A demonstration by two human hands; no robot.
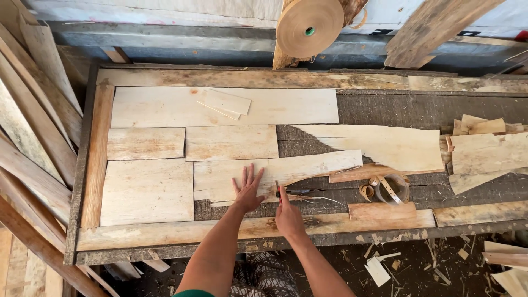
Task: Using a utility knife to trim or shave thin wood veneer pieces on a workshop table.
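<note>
My left hand (248,188) lies flat with fingers spread on a pale wood veneer sheet (308,168) near the front middle of the work table (385,107). My right hand (287,215) is closed around a small knife (290,192), its blade at the lower edge of that sheet. Thin slivers and shavings lie just to the right of the blade. Several other veneer pieces (146,190) are laid edge to edge on the left half of the table, and a torn, jagged sheet (385,146) lies to the right.
A roll of brown paper tape (309,26) hangs above the table's far edge. A small round container with tape strips (391,188) sits right of my hands. Veneer scraps (484,148) pile at the right. Planks (33,126) lean at the left. Offcuts litter the floor (418,264).
</note>
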